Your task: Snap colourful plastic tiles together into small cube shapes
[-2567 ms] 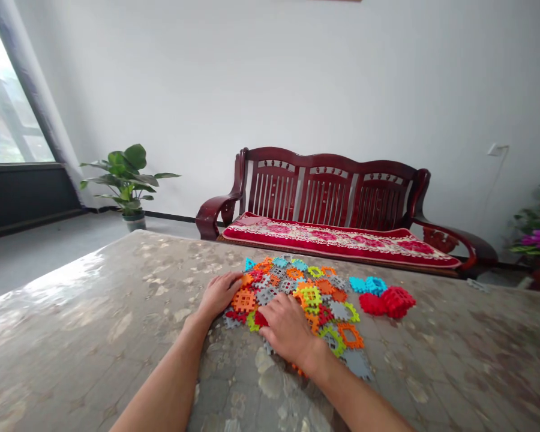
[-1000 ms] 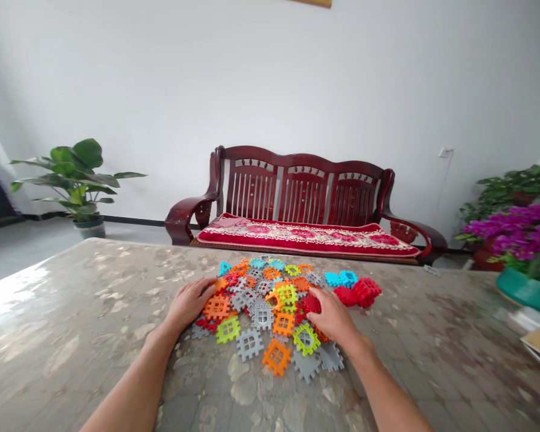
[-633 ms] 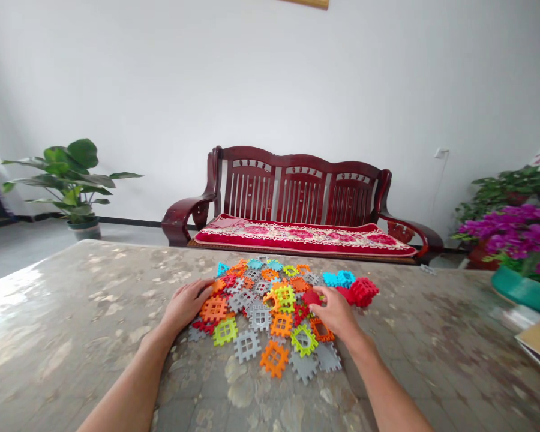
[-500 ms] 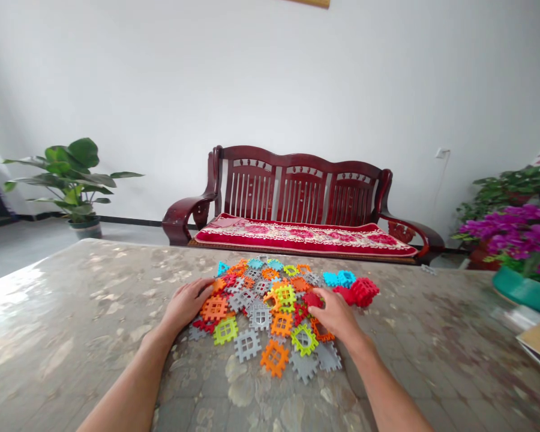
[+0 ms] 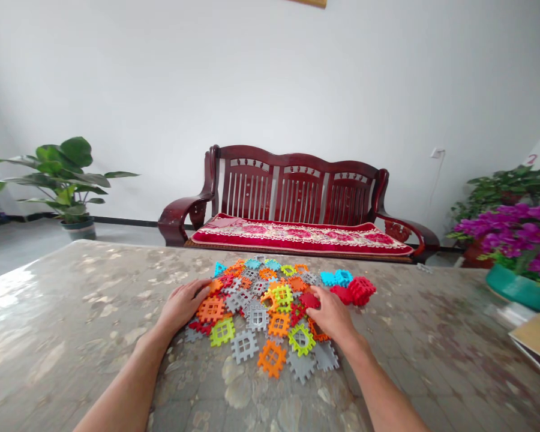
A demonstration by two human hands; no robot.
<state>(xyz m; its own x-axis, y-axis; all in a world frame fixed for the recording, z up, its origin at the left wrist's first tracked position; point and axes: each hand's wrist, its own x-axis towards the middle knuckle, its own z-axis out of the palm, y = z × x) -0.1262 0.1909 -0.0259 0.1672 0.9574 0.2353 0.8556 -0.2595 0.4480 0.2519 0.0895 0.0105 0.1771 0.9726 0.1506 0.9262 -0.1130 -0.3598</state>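
Note:
A heap of flat plastic interlocking tiles [image 5: 270, 300], orange, grey, green, red and blue, lies on the marbled table [image 5: 72, 324]. My left hand [image 5: 180, 307] rests flat at the heap's left edge, fingers stretched toward an orange tile [image 5: 210, 308]. My right hand [image 5: 330, 315] lies on the heap's right side, its fingertips pinched on a red tile [image 5: 309, 299]. To its right sit a joined red tile cluster [image 5: 357, 291] and a blue cluster [image 5: 337, 278].
A dark wooden bench [image 5: 297, 198] with a red cushion stands behind the table. A leafy potted plant [image 5: 65, 174] is at the left. Purple flowers in a teal pot [image 5: 517, 252] and a book [image 5: 537, 339] occupy the table's right side.
My right hand crossed from the heap's near middle to its right side and took a red tile in its fingertips. The view turned right. My left hand stayed at the left edge.

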